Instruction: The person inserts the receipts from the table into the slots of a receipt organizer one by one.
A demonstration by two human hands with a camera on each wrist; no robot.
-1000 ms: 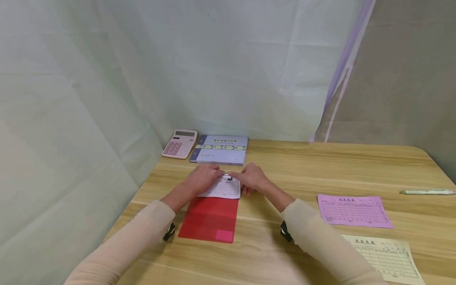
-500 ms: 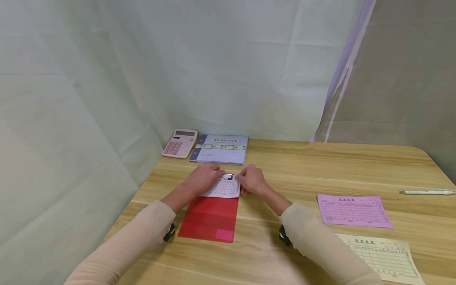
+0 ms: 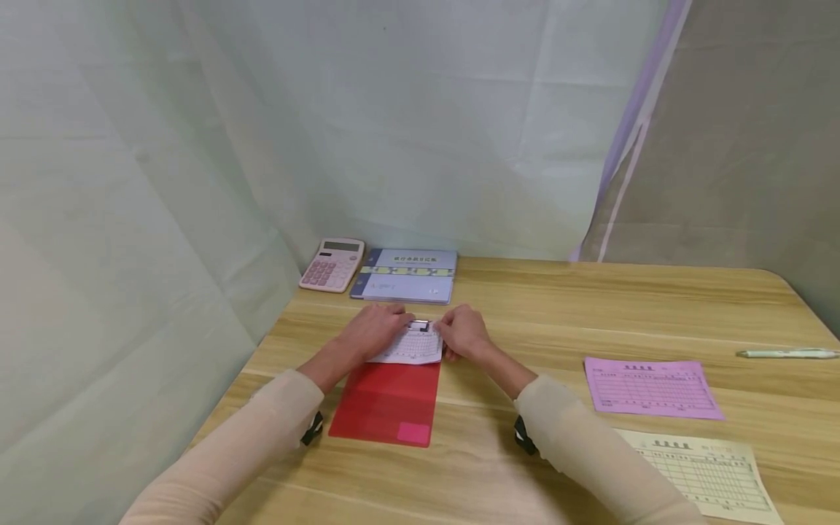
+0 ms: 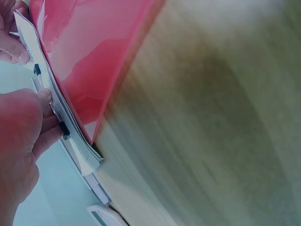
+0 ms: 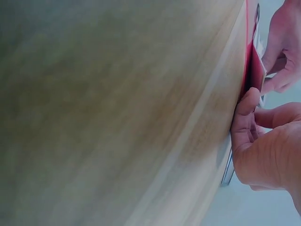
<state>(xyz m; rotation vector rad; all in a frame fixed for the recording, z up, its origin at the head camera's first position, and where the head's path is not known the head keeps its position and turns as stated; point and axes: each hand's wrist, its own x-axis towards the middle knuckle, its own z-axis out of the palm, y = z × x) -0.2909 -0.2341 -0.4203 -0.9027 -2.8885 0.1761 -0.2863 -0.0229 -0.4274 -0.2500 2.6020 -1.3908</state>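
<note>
two hands are seen at the far end of one red folder (image 3: pixel 387 408), which is laid on the wood-grain table (image 3: pixel 485 474) just short of the blue ledger (image 3: pixel 407 276). one stack of white printed forms (image 3: pixel 415 348) is set over the folder's far part, where one metal clip (image 3: pixel 420 326) with black ends is fitted. by the left hand (image 3: pixel 375 329) the clip is gripped, its bar caught between thumb and fingers. by the right hand (image 3: pixel 464 332) the stack's far right corner is pinched between thumb and curled fingers. one pink calculator (image 3: pixel 332 265) is placed left of the ledger; one purple form (image 3: pixel 652 389), one pale yellow form (image 3: pixel 709 474) and one pen (image 3: pixel 787 354) are spread out to the right. the yellow form is partly covered by the right sleeve (image 3: pixel 584 430). the folder's right edge is bordered by a broad stretch of tabletop, reaching to the purple form; the table's far edge is met by a pale curtain (image 3: pixel 426 146). compared with a second ago, the right hand has been shifted off the clip to the corner, and more of the clip is exposed.
</note>
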